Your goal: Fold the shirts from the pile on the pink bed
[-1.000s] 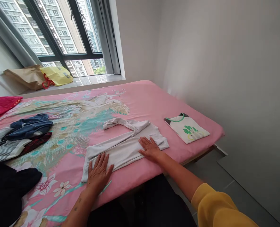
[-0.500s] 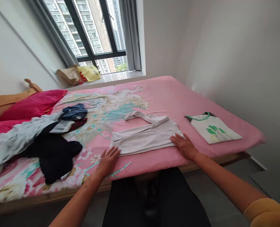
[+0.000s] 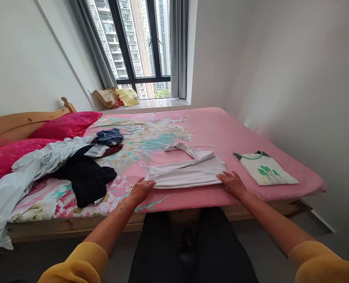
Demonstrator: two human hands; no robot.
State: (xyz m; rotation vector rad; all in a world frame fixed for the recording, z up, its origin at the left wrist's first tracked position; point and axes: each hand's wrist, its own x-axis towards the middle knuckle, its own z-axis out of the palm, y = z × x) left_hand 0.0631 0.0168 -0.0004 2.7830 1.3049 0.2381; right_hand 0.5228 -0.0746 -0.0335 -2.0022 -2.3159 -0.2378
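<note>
A pale grey long-sleeved shirt (image 3: 189, 173) lies partly folded near the front edge of the bed, one sleeve curving away at the back. At its near left corner, my left hand (image 3: 142, 190) has its fingers closed on the cloth edge. My right hand (image 3: 232, 184) grips the near right corner, fingertips over the fabric. The thumbs are mostly hidden. To the right rests a neatly folded white T-shirt (image 3: 265, 169) with a green collar and a green vegetable print; neither hand touches it.
Left on the bed (image 3: 206, 125) is a heap of clothes: black garment (image 3: 88, 179), white cloth (image 3: 41, 165), blue denim (image 3: 109, 136). Red pillows (image 3: 68, 125) lie by the wooden headboard (image 3: 23, 122). Paper and yellow bags (image 3: 127, 97) stand on the windowsill. A wall borders the right side.
Both hands have gone from lying flat on the shirt to fingers curled at its near corners. The camera view has shifted, showing more of the bed's left side.
</note>
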